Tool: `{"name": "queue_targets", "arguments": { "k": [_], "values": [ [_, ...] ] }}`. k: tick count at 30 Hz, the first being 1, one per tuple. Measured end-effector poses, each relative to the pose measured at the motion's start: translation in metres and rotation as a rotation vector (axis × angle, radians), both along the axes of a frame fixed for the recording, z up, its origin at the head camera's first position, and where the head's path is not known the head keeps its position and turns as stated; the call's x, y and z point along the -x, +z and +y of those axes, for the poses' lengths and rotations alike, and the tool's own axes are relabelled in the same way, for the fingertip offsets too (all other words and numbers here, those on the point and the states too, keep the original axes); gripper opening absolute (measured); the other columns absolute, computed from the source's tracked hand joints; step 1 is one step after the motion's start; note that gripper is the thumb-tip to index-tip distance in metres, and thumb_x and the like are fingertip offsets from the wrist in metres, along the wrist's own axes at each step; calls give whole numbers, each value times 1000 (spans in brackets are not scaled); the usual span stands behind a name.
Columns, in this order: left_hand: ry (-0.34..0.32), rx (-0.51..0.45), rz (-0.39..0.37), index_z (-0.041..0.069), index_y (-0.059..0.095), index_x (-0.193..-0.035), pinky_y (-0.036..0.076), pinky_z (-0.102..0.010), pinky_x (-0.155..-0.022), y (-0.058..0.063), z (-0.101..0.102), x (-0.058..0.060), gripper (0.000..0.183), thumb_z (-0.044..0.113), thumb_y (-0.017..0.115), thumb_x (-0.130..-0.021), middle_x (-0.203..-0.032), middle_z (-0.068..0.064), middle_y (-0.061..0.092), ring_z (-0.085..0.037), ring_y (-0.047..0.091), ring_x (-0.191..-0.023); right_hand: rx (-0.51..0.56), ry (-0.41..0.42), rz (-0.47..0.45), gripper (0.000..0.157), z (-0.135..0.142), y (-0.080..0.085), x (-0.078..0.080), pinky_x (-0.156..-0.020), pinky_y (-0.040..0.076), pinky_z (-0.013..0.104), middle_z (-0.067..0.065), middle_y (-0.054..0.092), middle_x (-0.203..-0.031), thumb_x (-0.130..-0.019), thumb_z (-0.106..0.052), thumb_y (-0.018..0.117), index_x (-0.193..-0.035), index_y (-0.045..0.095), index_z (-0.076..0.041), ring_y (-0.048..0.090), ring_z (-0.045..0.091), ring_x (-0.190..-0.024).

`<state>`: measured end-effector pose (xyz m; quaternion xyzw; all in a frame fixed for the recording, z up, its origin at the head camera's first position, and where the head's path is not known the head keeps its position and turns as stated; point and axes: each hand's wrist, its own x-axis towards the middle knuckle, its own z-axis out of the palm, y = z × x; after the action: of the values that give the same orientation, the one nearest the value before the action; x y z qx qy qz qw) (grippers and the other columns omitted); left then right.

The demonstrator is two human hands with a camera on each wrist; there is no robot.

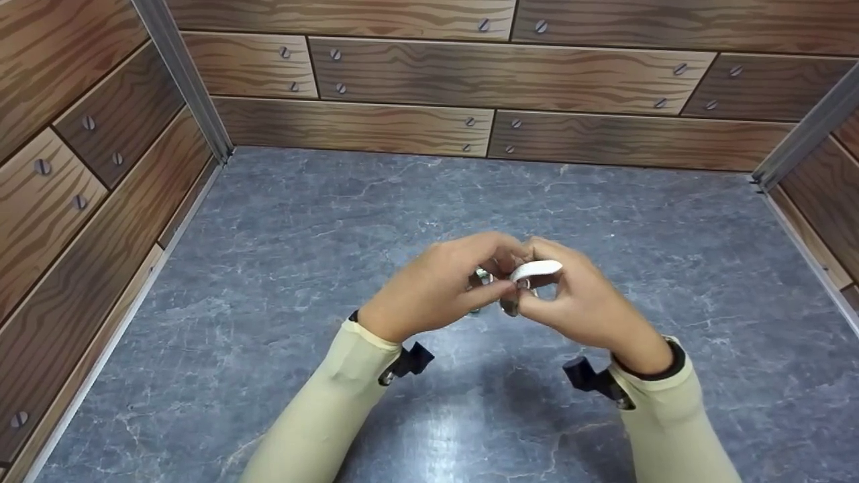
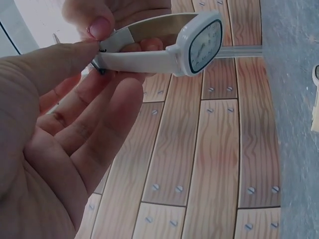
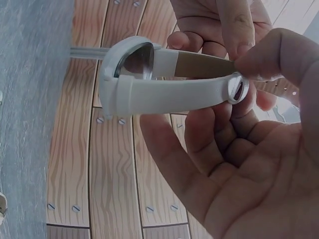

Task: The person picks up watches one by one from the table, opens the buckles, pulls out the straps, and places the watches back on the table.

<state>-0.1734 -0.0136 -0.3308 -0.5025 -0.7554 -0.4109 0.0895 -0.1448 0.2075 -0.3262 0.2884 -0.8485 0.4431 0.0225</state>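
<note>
A white wristwatch (image 2: 205, 45) with a rounded square dial is held up between both hands, its strap (image 3: 174, 94) bent into a loop. The left hand (image 1: 443, 282) pinches the strap at the end away from the dial, thumb against fingertips. From the other side the right hand (image 1: 584, 292) grips the same end, its thumb and index finger on the strap. A metal buckle (image 3: 238, 88) shows there between the fingers. The fingers of both hands meet and partly hide the strap ends. In the head view the hands cover most of the watch.
Below the hands lies a grey marbled tabletop (image 1: 322, 235). Wood-patterned panels (image 1: 402, 74) wall it in at the back and both sides, with metal posts (image 1: 191, 80) at the corners. At the left wrist view's edge, a small pale object (image 2: 316, 109) lies on the table, partly cut off.
</note>
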Motion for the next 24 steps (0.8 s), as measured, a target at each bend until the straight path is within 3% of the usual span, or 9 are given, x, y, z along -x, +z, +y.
{"name": "queue_targets", "arguments": {
  "k": [6,14,20,24],
  "values": [
    [16,45,42,9,65,-119,51,-13,-87,0,-2,-1,19,13,69,-101,-112,1,69,-4,67,-104,-1,28,-15,25,0,-1,0,-73,46,29,-3,62,-94,-87,8,70,-92,65,-16,54,18,-82],
    [7,15,-13,10,65,-118,52,-16,-91,2,-4,0,16,11,66,-102,-111,2,71,-2,66,-107,91,50,32,25,-1,-2,1,-78,49,29,1,63,-89,-88,11,68,-84,62,-13,58,18,-85],
    [83,-83,-82,8,66,-118,56,-22,-76,4,-3,-1,17,11,67,-101,-110,1,73,-4,68,-100,138,20,188,23,-1,0,3,-83,55,25,1,69,-98,-89,8,73,-107,66,-4,66,17,-89],
    [133,-128,-138,7,66,-118,56,-26,-70,4,-2,-1,18,11,69,-101,-105,1,73,-4,67,-94,84,0,339,24,-3,1,4,-83,54,23,-2,69,-100,-89,9,72,-107,69,-6,65,15,-90]
  ]
}}
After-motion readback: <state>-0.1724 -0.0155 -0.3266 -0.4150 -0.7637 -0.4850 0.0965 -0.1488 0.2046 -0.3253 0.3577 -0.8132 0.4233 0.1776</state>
